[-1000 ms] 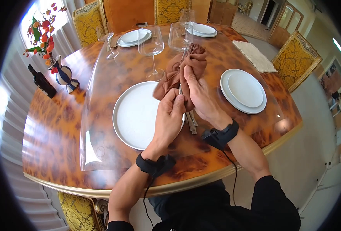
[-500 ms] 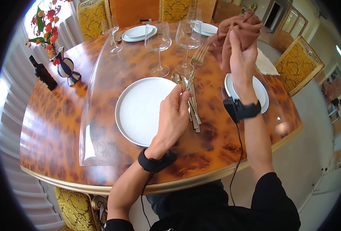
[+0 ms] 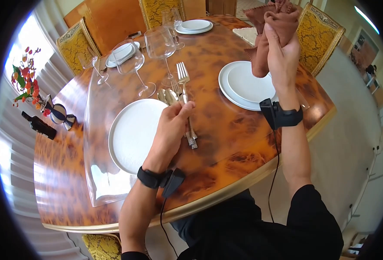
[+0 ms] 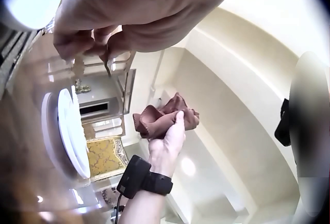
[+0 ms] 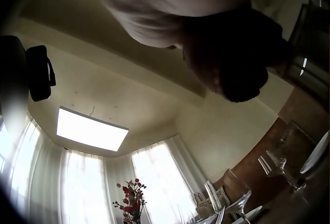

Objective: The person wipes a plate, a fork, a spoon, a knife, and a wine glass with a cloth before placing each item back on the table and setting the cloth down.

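Note:
In the head view my left hand (image 3: 169, 130) pinches a fork (image 3: 183, 74) by its handle, tines pointing away from me, low over the other cutlery. Beneath it lie spoons (image 3: 171, 96) and another fork (image 3: 176, 88), with patterned handles (image 3: 192, 141) showing below the hand. To their left is a large white plate (image 3: 133, 134). My right hand (image 3: 284, 65) grips a bunched brown cloth napkin (image 3: 282, 21), raised above the stacked white plates (image 3: 248, 83) on the right. The left wrist view also shows the napkin (image 4: 165, 118) held up, its stitched edge hanging loose.
Two large wine glasses (image 3: 130, 63) stand beyond the plate, with a smaller glass (image 3: 99, 76) further left. A dark bottle (image 3: 40, 125) and a striped vase (image 3: 59, 113) of red flowers are at the left. More plates (image 3: 194, 26) and a beige cloth (image 3: 245, 34) lie farther back.
The right hand has drawn the napkin off the fork, up and to the right. The left hand has lowered the fork over the cutlery beside the plate. The head view has turned right.

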{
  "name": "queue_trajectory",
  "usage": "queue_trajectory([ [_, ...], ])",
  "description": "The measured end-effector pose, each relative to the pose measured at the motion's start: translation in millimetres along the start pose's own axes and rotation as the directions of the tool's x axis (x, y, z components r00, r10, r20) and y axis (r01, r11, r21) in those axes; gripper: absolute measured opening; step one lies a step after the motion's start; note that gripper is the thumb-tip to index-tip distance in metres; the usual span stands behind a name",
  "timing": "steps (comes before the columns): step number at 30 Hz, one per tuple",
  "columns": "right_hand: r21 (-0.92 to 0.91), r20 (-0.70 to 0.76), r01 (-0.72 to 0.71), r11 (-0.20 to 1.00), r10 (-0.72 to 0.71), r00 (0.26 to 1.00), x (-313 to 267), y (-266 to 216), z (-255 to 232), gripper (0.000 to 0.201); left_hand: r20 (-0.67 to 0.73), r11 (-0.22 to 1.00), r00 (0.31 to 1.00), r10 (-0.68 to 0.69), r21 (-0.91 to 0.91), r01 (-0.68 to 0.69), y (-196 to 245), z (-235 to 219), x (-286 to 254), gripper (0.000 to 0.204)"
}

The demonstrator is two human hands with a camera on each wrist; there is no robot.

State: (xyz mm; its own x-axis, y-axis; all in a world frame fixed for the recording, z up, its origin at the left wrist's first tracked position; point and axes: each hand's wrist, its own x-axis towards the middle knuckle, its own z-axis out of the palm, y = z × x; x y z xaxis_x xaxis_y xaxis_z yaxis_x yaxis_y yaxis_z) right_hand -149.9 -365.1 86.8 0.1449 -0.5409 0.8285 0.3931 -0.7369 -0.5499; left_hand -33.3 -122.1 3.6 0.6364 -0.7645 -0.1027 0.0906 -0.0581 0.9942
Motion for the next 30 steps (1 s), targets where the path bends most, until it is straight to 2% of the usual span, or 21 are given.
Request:
queue_trajectory([
  [1, 0.001, -0.008, 0.131, 0.991, -0.131, 0.991, -1.3, 7.2, -1.2, 0.029, 0.039, 1.000, 0.999, -0.025, -0.013, 0.025, 1.2, 7.5, 8.0, 0.020],
  [3, 0.013, -0.024, 0.071, 0.997, -0.071, 0.997, -11.4, 18.3, -3.0, 0.028, 0.116, 0.992, 0.989, -0.091, -0.074, 0.100, -6.0, 19.1, 29.7, 0.019],
  [6, 0.127, 0.006, -0.068, 0.990, 0.067, 0.998, -29.4, 9.8, -3.6, 0.025, 0.094, 0.979, 0.995, -0.025, 0.203, 0.006, -32.7, 37.7, 74.0, 0.018],
  [8, 0.229, 0.021, -0.132, 0.964, 0.131, 0.991, -35.6, 10.2, -5.2, 0.023, 0.042, 0.974, 0.997, -0.063, 0.219, 0.052, -41.7, 51.3, 92.5, 0.019],
  [12, 0.233, 0.002, -0.101, 0.967, 0.103, 0.995, -40.3, 17.1, -15.3, 0.021, -0.008, 0.965, 0.997, -0.082, 0.251, 0.082, -49.2, 65.9, 115.5, 0.031],
  [14, 0.196, -0.031, -0.098, 0.976, 0.106, 0.994, -43.6, 23.8, -18.6, 0.021, 0.016, 0.878, 0.999, -0.051, 0.477, 0.037, -42.9, 67.9, 116.5, 0.039],
  [15, 0.193, 0.007, -0.105, 0.976, 0.105, 0.994, -46.6, 30.1, -23.5, 0.022, 0.029, 0.815, 0.999, -0.038, 0.580, 0.014, -39.8, 67.2, 116.6, 0.043],
  [18, 0.205, -0.010, -0.083, 0.975, 0.087, 0.996, -46.0, 35.3, -26.2, 0.023, 0.017, 0.596, 0.999, 0.044, 0.802, -0.040, -27.0, 74.6, 113.2, 0.043],
  [21, 0.174, -0.027, -0.109, 0.979, 0.115, 0.993, -46.6, 38.4, -28.4, 0.023, 0.030, 0.562, 0.998, -0.059, 0.827, 0.009, -13.6, 80.7, 113.9, 0.042],
  [24, 0.176, -0.021, -0.162, 0.971, 0.169, 0.985, -47.6, 34.3, -29.0, 0.024, 0.028, 0.590, 0.997, -0.072, 0.807, 0.020, -18.1, 80.3, 121.6, 0.039],
  [27, 0.198, -0.026, -0.164, 0.966, 0.172, 0.985, -47.3, 31.5, -26.9, 0.024, 0.068, 0.586, 0.996, 0.053, 0.806, -0.086, -31.0, 74.3, 131.9, 0.030],
  [30, 0.186, -0.045, -0.116, 0.976, 0.126, 0.991, -47.5, 33.6, -24.5, 0.024, 0.075, 0.597, 0.993, -0.089, 0.802, -0.007, -20.7, 75.0, 134.7, 0.018],
])
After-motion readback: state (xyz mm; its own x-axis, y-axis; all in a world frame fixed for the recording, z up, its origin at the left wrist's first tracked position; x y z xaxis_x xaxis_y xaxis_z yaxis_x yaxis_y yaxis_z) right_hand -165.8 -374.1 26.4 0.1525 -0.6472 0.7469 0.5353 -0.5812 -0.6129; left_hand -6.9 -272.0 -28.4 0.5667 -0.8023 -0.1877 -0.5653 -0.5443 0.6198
